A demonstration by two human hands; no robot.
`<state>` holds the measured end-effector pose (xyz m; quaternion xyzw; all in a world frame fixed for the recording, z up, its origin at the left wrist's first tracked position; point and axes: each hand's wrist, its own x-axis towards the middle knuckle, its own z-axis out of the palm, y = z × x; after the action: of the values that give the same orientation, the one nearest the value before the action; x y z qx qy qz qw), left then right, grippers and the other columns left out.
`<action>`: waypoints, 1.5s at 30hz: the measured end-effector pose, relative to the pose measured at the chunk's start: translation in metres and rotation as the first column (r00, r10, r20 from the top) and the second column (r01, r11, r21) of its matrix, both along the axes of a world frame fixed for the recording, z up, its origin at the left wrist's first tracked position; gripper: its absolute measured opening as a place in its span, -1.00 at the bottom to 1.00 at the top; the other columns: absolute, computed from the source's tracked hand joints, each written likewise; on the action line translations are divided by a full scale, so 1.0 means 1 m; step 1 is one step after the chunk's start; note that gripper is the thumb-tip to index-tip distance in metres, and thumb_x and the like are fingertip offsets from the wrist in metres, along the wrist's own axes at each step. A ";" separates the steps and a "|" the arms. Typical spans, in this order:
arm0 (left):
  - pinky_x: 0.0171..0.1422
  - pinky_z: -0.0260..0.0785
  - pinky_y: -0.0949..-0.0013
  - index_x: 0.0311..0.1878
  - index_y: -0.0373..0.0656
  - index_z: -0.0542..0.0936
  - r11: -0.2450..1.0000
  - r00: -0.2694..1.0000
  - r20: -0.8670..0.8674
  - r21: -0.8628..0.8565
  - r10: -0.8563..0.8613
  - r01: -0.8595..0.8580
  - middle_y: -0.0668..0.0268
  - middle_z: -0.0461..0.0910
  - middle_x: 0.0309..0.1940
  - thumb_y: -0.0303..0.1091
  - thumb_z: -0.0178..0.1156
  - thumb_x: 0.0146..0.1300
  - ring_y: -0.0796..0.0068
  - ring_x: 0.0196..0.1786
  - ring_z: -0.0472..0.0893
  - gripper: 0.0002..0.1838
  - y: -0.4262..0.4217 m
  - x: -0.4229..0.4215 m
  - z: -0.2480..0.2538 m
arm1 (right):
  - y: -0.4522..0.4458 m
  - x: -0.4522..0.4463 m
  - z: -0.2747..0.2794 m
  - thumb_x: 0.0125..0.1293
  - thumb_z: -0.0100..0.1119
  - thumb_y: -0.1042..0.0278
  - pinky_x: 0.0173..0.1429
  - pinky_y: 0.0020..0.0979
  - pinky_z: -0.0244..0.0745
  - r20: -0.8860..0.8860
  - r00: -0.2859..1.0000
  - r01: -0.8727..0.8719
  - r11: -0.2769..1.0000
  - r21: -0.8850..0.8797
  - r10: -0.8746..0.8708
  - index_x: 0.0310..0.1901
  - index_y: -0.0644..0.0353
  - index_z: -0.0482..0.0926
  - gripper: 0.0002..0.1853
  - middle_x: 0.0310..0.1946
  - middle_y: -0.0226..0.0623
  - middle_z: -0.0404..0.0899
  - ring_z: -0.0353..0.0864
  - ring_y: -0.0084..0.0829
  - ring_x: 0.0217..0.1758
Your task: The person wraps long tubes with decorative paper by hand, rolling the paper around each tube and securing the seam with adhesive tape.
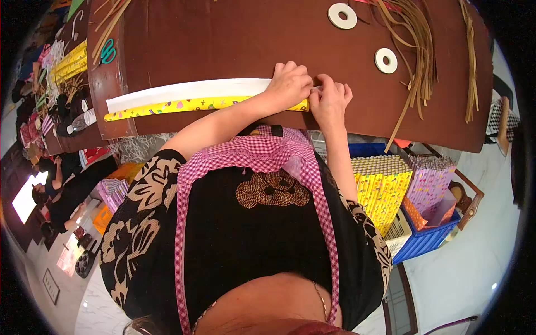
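Note:
A long strip of yellow patterned paper [184, 105] with a white inner side lies along the near part of the brown table, partly folded or rolled lengthwise. My left hand [288, 87] presses on its right part with the fingers bent together over it. At the right end of the strip, my right hand [330, 101] has its thumb and fingers pinched close beside the left hand. What exactly sits between the right fingertips is mostly hidden; a small pale bit shows there.
Two white tape rolls [342, 16] and bundles of brown strips [410, 33] lie on the brown table [223, 39]. Teal scissors [108, 52] rest at the left. Yellow rolled pieces [379, 187] stand in crates, including a blue crate [419, 245], below right. Another person [67, 192] is at the left.

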<state>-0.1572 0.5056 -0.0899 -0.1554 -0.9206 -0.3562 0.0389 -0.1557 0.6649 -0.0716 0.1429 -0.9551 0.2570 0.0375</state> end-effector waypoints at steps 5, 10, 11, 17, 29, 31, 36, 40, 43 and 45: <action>0.06 0.17 0.17 -0.39 -0.06 0.72 0.999 1.000 0.023 -0.034 -0.021 0.022 0.43 0.54 -0.32 -0.27 0.24 0.15 0.31 -0.10 0.44 -0.86 -0.004 0.001 0.000 | 0.003 -0.004 0.005 0.18 0.30 0.31 0.41 0.04 0.14 0.018 0.995 -0.100 0.992 0.072 0.099 -0.20 0.07 0.66 -0.84 -0.30 -0.34 0.64 0.54 -0.24 0.00; 0.09 0.16 0.18 -0.40 -0.06 0.74 0.999 0.996 0.079 -0.006 -0.038 0.039 0.45 0.58 -0.30 -0.27 0.22 0.15 0.31 -0.08 0.44 -0.84 -0.006 -0.001 0.004 | 0.006 -0.003 -0.002 0.15 0.33 0.32 0.41 0.04 0.13 -0.001 0.995 -0.097 0.995 0.036 0.097 -0.26 0.06 0.65 -0.87 -0.31 -0.37 0.64 0.53 -0.27 -0.01; 0.11 0.16 0.17 -0.40 -0.06 0.74 0.999 0.994 0.105 0.010 -0.039 0.039 0.46 0.60 -0.29 -0.27 0.21 0.15 0.31 -0.07 0.45 -0.84 -0.006 -0.002 0.005 | 0.005 -0.002 -0.003 0.14 0.33 0.33 0.41 0.03 0.13 -0.028 0.996 -0.089 0.996 0.020 0.089 -0.28 0.06 0.65 -0.88 -0.32 -0.38 0.63 0.54 -0.28 -0.02; 0.16 0.12 0.17 -0.35 -0.05 0.76 0.998 0.955 0.291 -0.018 -0.058 0.066 0.48 0.66 -0.25 -0.25 0.22 0.16 0.32 -0.02 0.47 -0.83 -0.011 -0.010 0.008 | 0.000 0.003 -0.018 0.11 0.35 0.36 0.41 -0.03 0.15 -0.159 0.985 -0.078 0.996 -0.037 0.071 -0.35 0.05 0.60 -0.90 -0.32 -0.41 0.59 0.56 -0.33 -0.07; 0.18 0.13 0.12 -0.37 0.01 0.79 0.995 0.934 0.348 -0.024 -0.082 0.096 0.52 0.70 -0.25 -0.22 0.24 0.12 0.32 0.02 0.47 -0.83 -0.018 -0.017 0.008 | -0.004 0.011 -0.036 0.06 0.37 0.50 0.42 -0.06 0.19 -0.317 0.940 -0.189 0.964 -0.184 0.124 -0.32 0.06 0.58 -0.83 -0.30 -0.40 0.58 0.60 -0.37 -0.06; 0.18 0.13 0.12 -0.35 0.01 0.79 0.995 0.930 0.361 -0.026 -0.077 0.092 0.52 0.70 -0.23 -0.23 0.24 0.12 0.31 0.03 0.47 -0.83 -0.021 -0.017 0.007 | -0.006 0.012 -0.027 0.10 0.35 0.53 0.42 -0.08 0.21 -0.292 0.953 -0.162 0.952 -0.259 0.083 -0.30 0.09 0.59 -0.84 -0.27 -0.37 0.60 0.61 -0.34 -0.03; 0.19 0.16 0.10 -0.27 0.03 0.79 0.986 0.903 0.412 -0.050 -0.122 0.156 0.47 0.70 -0.16 -0.27 0.21 0.15 0.30 0.06 0.48 -0.81 -0.024 -0.023 0.009 | 0.006 0.005 -0.020 0.21 0.29 0.53 0.39 -0.08 0.28 -0.034 0.990 0.087 0.792 -0.605 -0.134 -0.18 0.15 0.62 -0.86 -0.16 -0.30 0.65 0.61 -0.30 0.05; 0.17 0.20 0.15 -0.15 -0.03 0.77 0.948 0.912 0.357 -0.162 -0.203 0.275 0.42 0.69 -0.16 -0.37 0.14 0.20 0.31 0.03 0.49 -0.76 -0.025 -0.028 0.013 | 0.018 0.003 -0.021 0.33 0.25 0.51 0.18 -0.42 0.46 0.166 0.977 0.210 0.686 -0.697 -0.132 -0.02 0.19 0.64 -0.80 -0.12 -0.31 0.66 0.60 -0.39 0.02; 0.12 0.22 0.20 -0.22 -0.09 0.72 0.904 0.935 0.219 -0.267 -0.280 0.333 0.40 0.68 -0.23 -0.44 0.15 0.17 0.32 -0.01 0.51 -0.82 -0.020 -0.029 0.022 | 0.019 0.007 -0.015 0.41 0.17 0.57 0.07 -0.58 0.50 0.545 0.836 0.484 0.390 -0.784 0.058 0.08 0.30 0.58 -0.76 -0.08 -0.35 0.66 0.60 -0.62 -0.05; 0.10 0.23 0.23 -0.28 -0.11 0.69 0.883 0.941 0.109 -0.327 -0.320 0.338 0.39 0.68 -0.27 -0.48 0.18 0.13 0.32 -0.04 0.52 -0.87 -0.019 -0.031 0.026 | 0.016 0.009 -0.012 0.41 0.16 0.57 0.08 -0.57 0.50 0.532 0.842 0.479 0.332 -0.813 0.088 0.09 0.32 0.57 -0.75 -0.07 -0.34 0.66 0.60 -0.61 -0.04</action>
<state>-0.1883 0.4865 -0.0644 -0.3043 -0.9291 -0.1968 -0.0734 -0.1469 0.6806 -0.0831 -0.0949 -0.6240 0.7694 -0.0978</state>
